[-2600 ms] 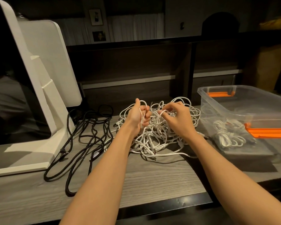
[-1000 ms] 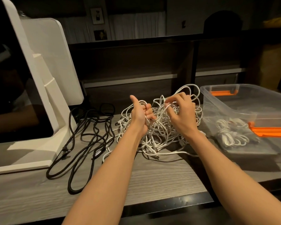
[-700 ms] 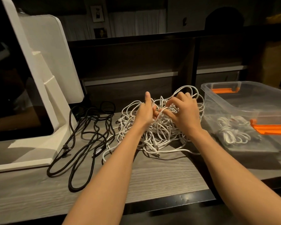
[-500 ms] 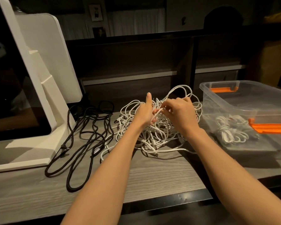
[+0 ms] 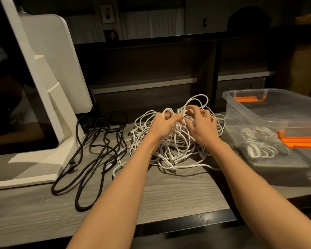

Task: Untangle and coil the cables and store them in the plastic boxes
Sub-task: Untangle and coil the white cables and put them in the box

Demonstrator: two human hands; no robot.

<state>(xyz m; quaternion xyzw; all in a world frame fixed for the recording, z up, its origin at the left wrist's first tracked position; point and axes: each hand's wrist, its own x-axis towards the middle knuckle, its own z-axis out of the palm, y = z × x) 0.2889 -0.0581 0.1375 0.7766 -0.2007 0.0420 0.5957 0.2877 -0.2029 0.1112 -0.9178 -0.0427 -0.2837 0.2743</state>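
A tangled heap of white cables lies in the middle of the grey wooden desk. My left hand sits on top of the heap and pinches a white strand, with a loop of cable around its fingers. My right hand is just to the right, fingers curled into the same knot and holding strands. A clear plastic box with orange handles stands at the right. It holds a coiled white cable.
A loose bundle of black cables sprawls to the left of the white heap. A large white monitor stand fills the left side. A dark shelf unit runs along the back. The desk's front edge is near my forearms.
Both hands have dropped lower onto the heap. My left thumb, raised before, now lies down along the strands, and a cable loop sits over the left fingers.
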